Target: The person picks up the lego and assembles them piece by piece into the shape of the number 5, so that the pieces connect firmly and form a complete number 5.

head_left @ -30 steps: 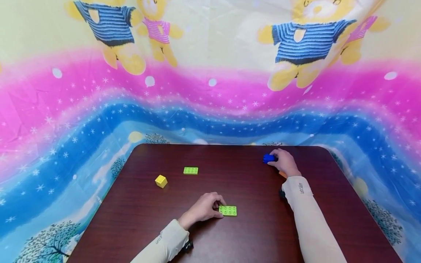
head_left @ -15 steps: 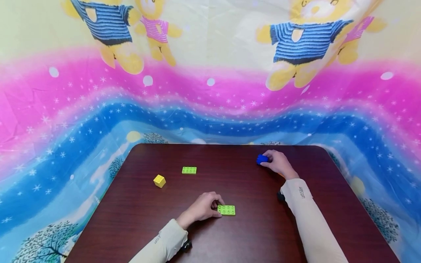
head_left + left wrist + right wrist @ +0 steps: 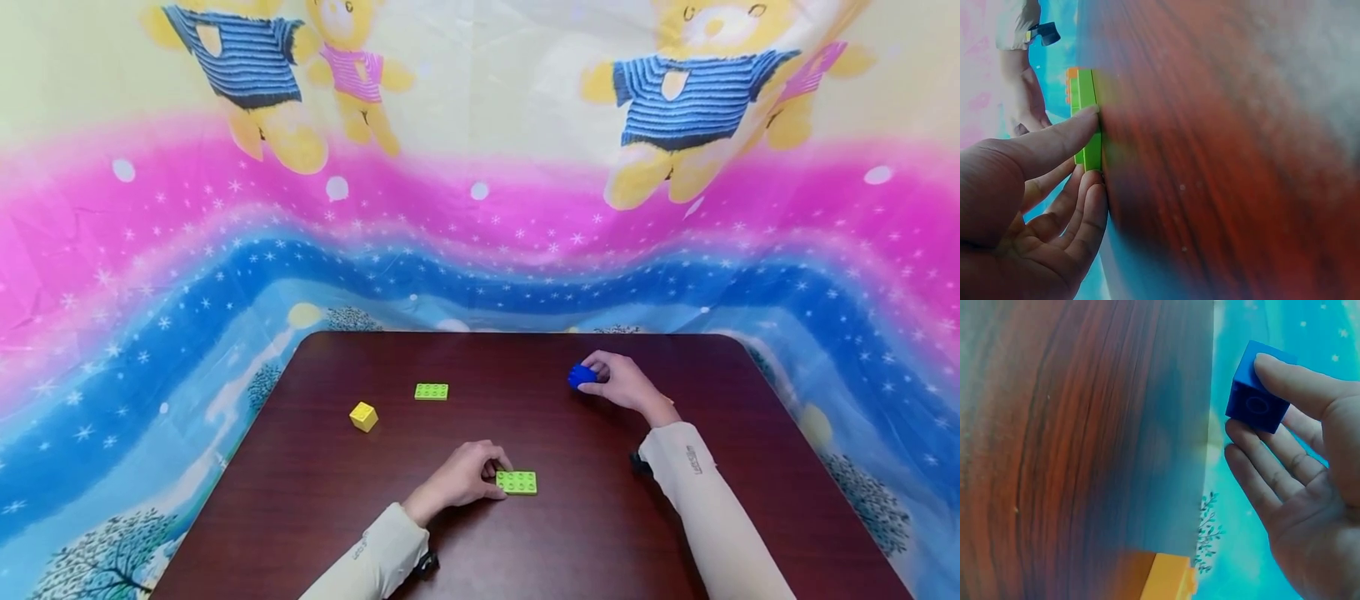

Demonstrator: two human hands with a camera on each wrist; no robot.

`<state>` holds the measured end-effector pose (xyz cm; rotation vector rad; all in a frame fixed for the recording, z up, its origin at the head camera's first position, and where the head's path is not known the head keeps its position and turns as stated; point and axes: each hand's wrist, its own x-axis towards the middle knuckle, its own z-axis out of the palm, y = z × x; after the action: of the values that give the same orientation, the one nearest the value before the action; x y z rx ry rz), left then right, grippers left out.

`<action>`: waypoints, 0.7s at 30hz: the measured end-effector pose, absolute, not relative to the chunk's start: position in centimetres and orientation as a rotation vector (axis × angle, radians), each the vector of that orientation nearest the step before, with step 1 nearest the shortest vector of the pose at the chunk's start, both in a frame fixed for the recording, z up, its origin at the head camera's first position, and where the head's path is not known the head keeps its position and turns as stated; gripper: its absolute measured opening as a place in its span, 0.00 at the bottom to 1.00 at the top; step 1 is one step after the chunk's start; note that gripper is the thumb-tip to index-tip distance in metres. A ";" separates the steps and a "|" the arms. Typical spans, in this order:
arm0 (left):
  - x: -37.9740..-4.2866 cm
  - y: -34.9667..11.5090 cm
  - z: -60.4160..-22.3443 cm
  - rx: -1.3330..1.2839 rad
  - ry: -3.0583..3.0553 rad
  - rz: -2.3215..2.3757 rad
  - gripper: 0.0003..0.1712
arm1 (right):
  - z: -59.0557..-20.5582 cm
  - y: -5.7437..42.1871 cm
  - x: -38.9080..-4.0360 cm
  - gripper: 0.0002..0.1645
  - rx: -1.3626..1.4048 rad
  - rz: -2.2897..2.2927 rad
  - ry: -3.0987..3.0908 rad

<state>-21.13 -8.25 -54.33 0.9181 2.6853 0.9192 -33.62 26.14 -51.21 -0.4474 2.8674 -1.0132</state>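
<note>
My left hand [image 3: 463, 475] pinches the left end of a flat lime-green toy building brick [image 3: 519, 482], studs up on the table. In the left wrist view the thumb lies along one side of the green brick [image 3: 1089, 87] and the fingers are at its near end. My right hand [image 3: 628, 387] holds a blue building brick [image 3: 581, 377] over the far right part of the table. From the right wrist, the blue brick [image 3: 1257, 403] shows its hollow underside, thumb on one face and fingers behind, raised off the tabletop.
Another flat lime-green brick [image 3: 431, 392] lies toward the back left, with a yellow brick [image 3: 363, 417] left of it. An orange brick [image 3: 1169, 578] stands near the right wrist, mostly hidden by the arm from above. A printed cloth [image 3: 480, 275] hangs behind the dark table [image 3: 480, 358].
My right hand has carried the blue brick left and slightly nearer, away from the orange brick. The left hand stays on the green brick.
</note>
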 end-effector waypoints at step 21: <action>-21.1 -8.2 -54.1 0.949 2.651 1.010 0.18 | -49.5 24.1 -28.4 0.26 -0.633 -1.042 2.811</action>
<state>-21.10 -8.18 -54.15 0.9491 2.6510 1.0100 -28.42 24.13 -49.47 -0.6330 2.8111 -1.0424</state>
